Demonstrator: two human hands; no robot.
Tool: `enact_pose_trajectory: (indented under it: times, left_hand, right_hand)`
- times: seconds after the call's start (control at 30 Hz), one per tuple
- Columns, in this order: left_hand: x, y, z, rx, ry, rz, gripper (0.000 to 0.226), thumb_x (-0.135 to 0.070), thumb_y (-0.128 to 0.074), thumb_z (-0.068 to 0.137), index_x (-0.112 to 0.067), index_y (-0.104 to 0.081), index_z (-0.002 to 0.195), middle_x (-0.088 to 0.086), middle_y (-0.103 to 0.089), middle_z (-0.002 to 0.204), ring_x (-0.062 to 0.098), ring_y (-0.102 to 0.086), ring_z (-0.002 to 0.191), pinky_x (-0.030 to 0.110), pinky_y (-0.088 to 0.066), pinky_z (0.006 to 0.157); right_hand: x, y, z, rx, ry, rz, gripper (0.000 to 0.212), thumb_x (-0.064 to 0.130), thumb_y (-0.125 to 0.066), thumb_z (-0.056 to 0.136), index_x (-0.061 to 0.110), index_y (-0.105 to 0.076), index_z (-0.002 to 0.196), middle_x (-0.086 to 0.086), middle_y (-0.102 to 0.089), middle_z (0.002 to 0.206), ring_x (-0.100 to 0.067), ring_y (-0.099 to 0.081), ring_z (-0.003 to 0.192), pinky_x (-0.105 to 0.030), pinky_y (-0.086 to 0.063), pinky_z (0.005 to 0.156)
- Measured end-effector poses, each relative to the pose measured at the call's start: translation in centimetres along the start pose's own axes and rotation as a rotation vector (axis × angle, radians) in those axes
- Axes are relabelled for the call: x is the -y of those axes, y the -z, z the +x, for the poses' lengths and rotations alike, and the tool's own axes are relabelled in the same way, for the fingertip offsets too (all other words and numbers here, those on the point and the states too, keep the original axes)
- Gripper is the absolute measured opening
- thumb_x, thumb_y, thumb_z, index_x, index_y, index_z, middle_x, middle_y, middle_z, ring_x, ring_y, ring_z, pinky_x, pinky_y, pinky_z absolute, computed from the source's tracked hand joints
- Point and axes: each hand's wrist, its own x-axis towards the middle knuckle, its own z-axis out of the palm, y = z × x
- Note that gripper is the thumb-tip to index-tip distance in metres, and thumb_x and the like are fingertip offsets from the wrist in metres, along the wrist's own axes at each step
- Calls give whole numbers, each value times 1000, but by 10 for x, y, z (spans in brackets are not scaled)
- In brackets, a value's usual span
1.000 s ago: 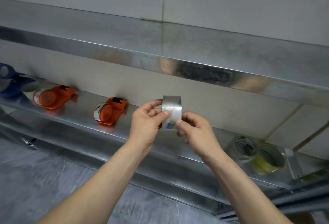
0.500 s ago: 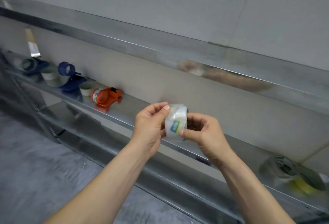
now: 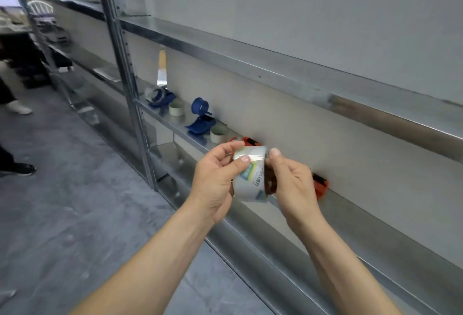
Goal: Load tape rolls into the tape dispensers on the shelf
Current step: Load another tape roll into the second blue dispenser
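Note:
Both hands hold a clear tape roll (image 3: 251,177) with a blue-green label in front of the metal shelf (image 3: 363,217). My left hand (image 3: 215,179) grips its left side, thumb on the rim. My right hand (image 3: 293,182) pinches its right side. Behind my hands two orange dispensers lie on the shelf, one (image 3: 246,140) above my fingers, one (image 3: 320,185) mostly hidden by my right hand. Further left stand an empty blue dispenser (image 3: 200,119) and another blue dispenser (image 3: 160,98) holding a roll. Two bare tape cores (image 3: 176,107) (image 3: 219,133) sit beside them.
A scraper with a wooden handle (image 3: 162,69) leans on the wall at the shelf's left end. A steel upright post (image 3: 122,64) divides the shelving. An upper shelf (image 3: 275,64) runs overhead. At far left another person's shoes (image 3: 17,169) rest on the grey floor.
The view has swung left, revealing the post, more shelving and another person's feet. The tape roll has turned in my hands; both hands keep their hold.

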Motion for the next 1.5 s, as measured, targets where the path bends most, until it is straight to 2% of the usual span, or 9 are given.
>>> enact_pose_trajectory:
  times: [0.07,0.13,0.23,0.53,0.67,0.83,0.97,1.27,1.5]
  left_hand:
    - [-11,17,10,-47,-11,-32,23,8,-59,86,-7,-62,103,9,-74,87,19,-71,73,31,-60,62]
    - [-20,34,22,-89,-28,-55,21,8,-58,87,-7,-61,102,11,-73,88,20,-70,73,32,-60,62]
    - [-30,58,45,-139,-60,-64,21,7,-59,86,-8,-61,99,12,-72,87,22,-69,75,37,-59,69]
    - [-66,112,124,-325,-148,103,12,-2,-67,82,-13,-64,78,11,-69,75,25,-66,68,39,-54,67]
    - [-82,134,152,-353,-196,245,18,-4,-67,86,-16,-67,72,13,-69,74,26,-66,68,40,-54,67]
    - [-99,158,179,-211,-141,454,25,9,-70,80,-16,-69,79,13,-71,74,24,-69,68,36,-56,65]
    - [-104,176,209,-250,-162,493,19,0,-70,82,-16,-69,73,26,-67,77,32,-62,74,50,-49,73]
    - [-138,247,275,-130,-118,521,3,-13,-59,96,-15,-57,96,8,-73,73,27,-71,70,45,-58,64]
    - [-162,294,316,-82,-94,563,14,-13,-63,93,-6,-59,82,14,-72,73,27,-71,66,47,-60,60]
  right_hand:
    - [-3,-18,13,62,-7,44,69,57,-57,82,-12,-63,79,-24,-56,65,-22,-46,64,-35,-36,61]
    - [-8,-34,27,148,40,-1,46,43,-66,78,-3,-70,78,-16,-63,68,-21,-53,66,-36,-43,63]
    - [-19,-58,52,236,66,-51,24,19,-74,71,3,-75,88,-25,-70,86,-20,-61,75,-36,-50,70]
    - [-45,-128,150,339,3,-38,20,5,-72,63,11,-72,83,-11,-66,73,-17,-57,67,-38,-50,64]
    - [-50,-154,180,336,-19,18,20,-8,-76,73,-1,-69,91,-13,-67,72,-16,-60,66,-24,-51,59]
    - [-60,-178,212,272,-17,-2,24,11,-73,73,-8,-64,84,-25,-60,72,-19,-51,66,-28,-42,58]
    - [-67,-201,237,219,-15,-36,31,26,-68,71,-4,-61,78,-18,-57,69,-18,-49,64,-35,-40,61]
    - [-94,-275,281,108,-35,-88,20,18,-66,67,3,-52,68,-10,-51,65,-18,-44,62,-34,-36,61]
    - [-108,-326,301,-12,-79,-150,22,20,-64,68,-1,-62,76,-11,-61,70,-19,-52,66,-35,-42,64]
